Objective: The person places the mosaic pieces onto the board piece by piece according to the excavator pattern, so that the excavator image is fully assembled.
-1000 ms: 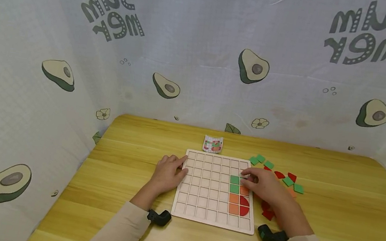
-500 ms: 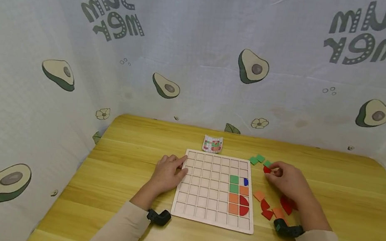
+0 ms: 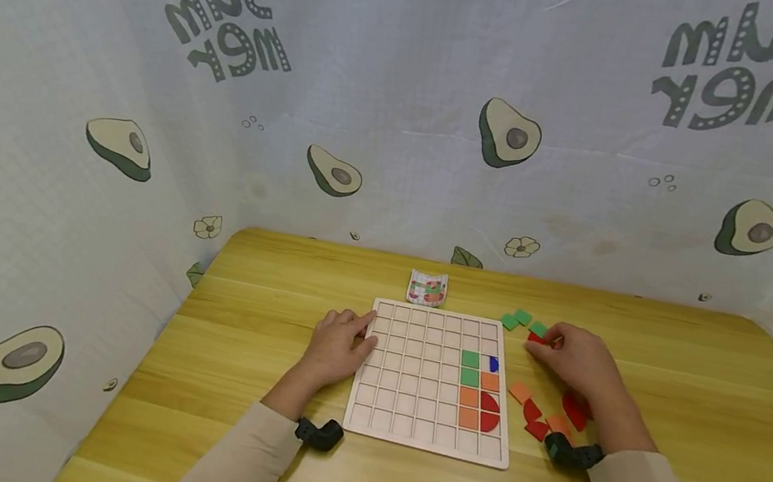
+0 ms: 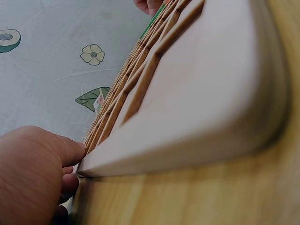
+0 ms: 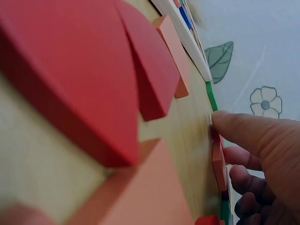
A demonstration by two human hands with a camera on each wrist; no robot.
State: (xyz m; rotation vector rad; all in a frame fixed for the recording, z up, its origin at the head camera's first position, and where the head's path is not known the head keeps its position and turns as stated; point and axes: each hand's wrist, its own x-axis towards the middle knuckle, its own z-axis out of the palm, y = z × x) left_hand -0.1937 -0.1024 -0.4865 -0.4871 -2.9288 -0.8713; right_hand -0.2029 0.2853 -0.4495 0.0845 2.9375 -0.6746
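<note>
My left hand rests at the left edge of a pale wooden grid board, index finger straight and thumb touching that edge. In the left wrist view, a finger lies over the board's rim. My right hand is beyond the board's right side, thumb and index finger either side of a red piece. The right wrist view shows the thumb low at the pieces; whether it pinches one is hidden. Green squares, orange squares, red quarter-circles and a blue piece sit in the board.
A small curled pattern card stands behind the board. Loose green squares lie at its far right corner. Orange and red pieces are scattered to its right. A white patterned cloth hangs behind the table.
My right hand has left the board, exposing the blue piece in the right column, and moved right to the loose pieces. It then shifts slightly over the red one. My left hand stays put.
</note>
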